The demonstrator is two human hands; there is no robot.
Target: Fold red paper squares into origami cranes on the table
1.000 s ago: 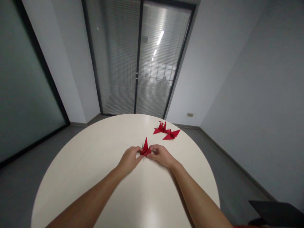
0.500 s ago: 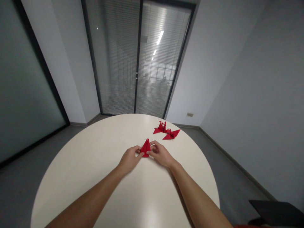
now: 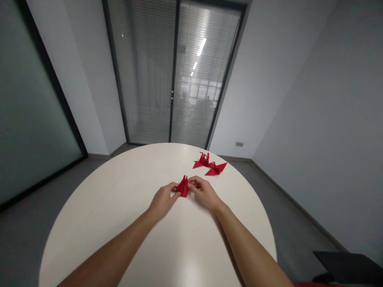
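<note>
A folded red paper [image 3: 183, 188], with two narrow points facing away from me, is held just above or on the white table. My left hand [image 3: 164, 198] pinches its left side between thumb and fingers. At its right edge, my right hand [image 3: 204, 192] has thumb and fingertips closed on the paper. Beyond my right hand lie folded red paper cranes [image 3: 216, 169], their wings spread; another crane [image 3: 204, 160] sits close behind, touching or nearly touching.
The round white table [image 3: 119, 199] has its curved far edge near the glass doors [image 3: 191, 99] with blinds. Grey walls stand on both sides. A black chair part [image 3: 350, 267] shows at the lower right, beside the table.
My right thumb has shifted up from the paper's lower front to its right edge. The two top points of the folded paper now stand a little further apart.
</note>
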